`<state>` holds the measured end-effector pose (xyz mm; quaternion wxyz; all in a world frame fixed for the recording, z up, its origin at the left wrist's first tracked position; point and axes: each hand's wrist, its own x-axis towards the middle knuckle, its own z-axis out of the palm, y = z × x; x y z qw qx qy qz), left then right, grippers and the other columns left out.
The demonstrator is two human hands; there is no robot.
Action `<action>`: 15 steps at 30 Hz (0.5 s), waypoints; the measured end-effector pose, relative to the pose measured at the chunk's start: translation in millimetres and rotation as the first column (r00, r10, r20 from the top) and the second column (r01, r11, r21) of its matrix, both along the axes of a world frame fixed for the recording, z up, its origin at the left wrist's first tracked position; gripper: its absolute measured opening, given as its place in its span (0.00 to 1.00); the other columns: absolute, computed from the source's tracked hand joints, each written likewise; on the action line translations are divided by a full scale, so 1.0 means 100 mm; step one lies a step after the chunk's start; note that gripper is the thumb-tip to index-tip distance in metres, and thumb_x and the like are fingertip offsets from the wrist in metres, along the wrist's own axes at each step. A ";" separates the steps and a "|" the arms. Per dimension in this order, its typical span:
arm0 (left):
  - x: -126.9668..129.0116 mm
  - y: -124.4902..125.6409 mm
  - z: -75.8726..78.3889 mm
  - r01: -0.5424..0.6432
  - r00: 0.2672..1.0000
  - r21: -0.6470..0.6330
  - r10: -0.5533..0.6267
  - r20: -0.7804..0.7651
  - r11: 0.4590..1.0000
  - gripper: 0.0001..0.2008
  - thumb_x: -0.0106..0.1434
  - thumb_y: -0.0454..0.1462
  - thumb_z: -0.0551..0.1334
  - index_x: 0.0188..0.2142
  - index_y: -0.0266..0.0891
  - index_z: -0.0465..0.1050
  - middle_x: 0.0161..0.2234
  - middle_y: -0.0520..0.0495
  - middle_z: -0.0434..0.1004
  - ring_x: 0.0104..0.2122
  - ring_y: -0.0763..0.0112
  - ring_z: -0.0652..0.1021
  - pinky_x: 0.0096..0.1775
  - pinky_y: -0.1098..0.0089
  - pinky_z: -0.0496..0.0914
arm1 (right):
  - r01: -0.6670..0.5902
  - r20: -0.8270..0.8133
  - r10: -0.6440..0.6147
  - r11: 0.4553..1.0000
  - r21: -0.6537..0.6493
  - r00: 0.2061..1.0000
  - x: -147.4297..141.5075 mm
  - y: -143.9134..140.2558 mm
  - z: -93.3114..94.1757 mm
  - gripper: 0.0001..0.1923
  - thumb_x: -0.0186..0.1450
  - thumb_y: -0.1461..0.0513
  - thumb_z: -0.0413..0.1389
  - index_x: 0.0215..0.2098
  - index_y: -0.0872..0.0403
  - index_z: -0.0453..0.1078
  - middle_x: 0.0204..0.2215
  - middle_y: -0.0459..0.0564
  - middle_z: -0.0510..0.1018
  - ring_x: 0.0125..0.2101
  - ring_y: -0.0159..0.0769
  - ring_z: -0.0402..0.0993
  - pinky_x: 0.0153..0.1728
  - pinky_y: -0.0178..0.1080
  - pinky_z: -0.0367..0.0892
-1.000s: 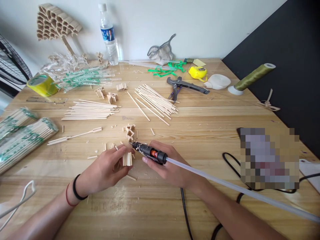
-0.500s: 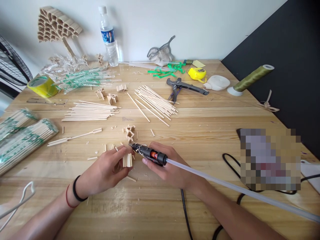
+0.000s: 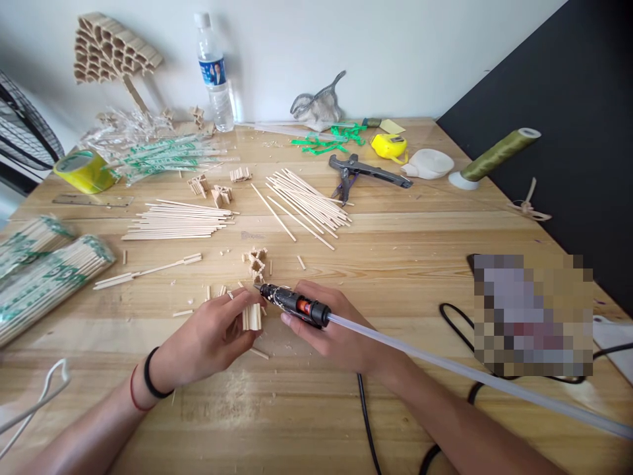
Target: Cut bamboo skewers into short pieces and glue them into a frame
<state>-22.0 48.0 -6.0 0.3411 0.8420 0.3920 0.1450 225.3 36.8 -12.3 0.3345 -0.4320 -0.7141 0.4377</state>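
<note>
My left hand (image 3: pixel 208 340) pinches a small block of short glued wooden sticks (image 3: pixel 252 317) just above the wooden table (image 3: pixel 316 415). My right hand (image 3: pixel 339 333) grips a black hot glue gun (image 3: pixel 294 303) with a long clear glue stick (image 3: pixel 469 376) running out of its back. The gun's nozzle points left and sits right above the block. A small honeycomb piece of stick sections (image 3: pixel 256 261) lies just beyond the nozzle. Loose short stick bits lie around my left hand.
Piles of long wooden sticks (image 3: pixel 178 221) (image 3: pixel 306 201) lie mid-table; wrapped stick bundles (image 3: pixel 44 277) sit left. Cutters (image 3: pixel 363 171), a yellow tape measure (image 3: pixel 390 145), a water bottle (image 3: pixel 215 72), yellow tape (image 3: pixel 84 168) and a green thread spool (image 3: pixel 497 155) stand farther back. Black cable (image 3: pixel 368 422) runs by my right arm.
Almost nothing has changed: the glue gun's nozzle has edged slightly down toward the block, and both hands stay in place.
</note>
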 end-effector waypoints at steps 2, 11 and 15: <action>0.00 0.00 0.00 0.001 1.000 0.000 -0.001 0.005 1.000 0.15 0.69 0.31 0.60 0.55 0.41 0.67 0.32 0.56 0.69 0.22 0.78 0.67 0.26 0.75 0.61 | -0.001 0.001 0.001 1.000 -0.002 1.000 0.00 0.00 0.00 0.10 0.69 0.64 0.59 0.31 0.51 0.64 0.28 0.42 0.70 0.29 0.32 0.66 0.32 0.35 0.59; 0.00 0.01 0.00 0.001 1.000 0.000 -0.001 0.001 1.000 0.15 0.69 0.31 0.60 0.55 0.41 0.68 0.32 0.55 0.70 0.23 0.77 0.69 0.27 0.75 0.63 | -0.005 0.006 0.005 1.000 0.007 1.000 0.00 0.01 -0.01 0.08 0.70 0.64 0.58 0.32 0.51 0.65 0.29 0.42 0.73 0.30 0.33 0.68 0.32 0.35 0.60; 0.00 0.00 0.00 0.004 1.000 0.005 -0.004 -0.002 1.000 0.15 0.68 0.30 0.59 0.53 0.41 0.68 0.33 0.54 0.71 0.24 0.76 0.70 0.27 0.75 0.63 | -0.003 0.018 0.003 1.000 0.001 1.000 0.00 0.00 -0.01 0.09 0.70 0.63 0.57 0.32 0.50 0.64 0.30 0.43 0.73 0.30 0.33 0.68 0.33 0.36 0.60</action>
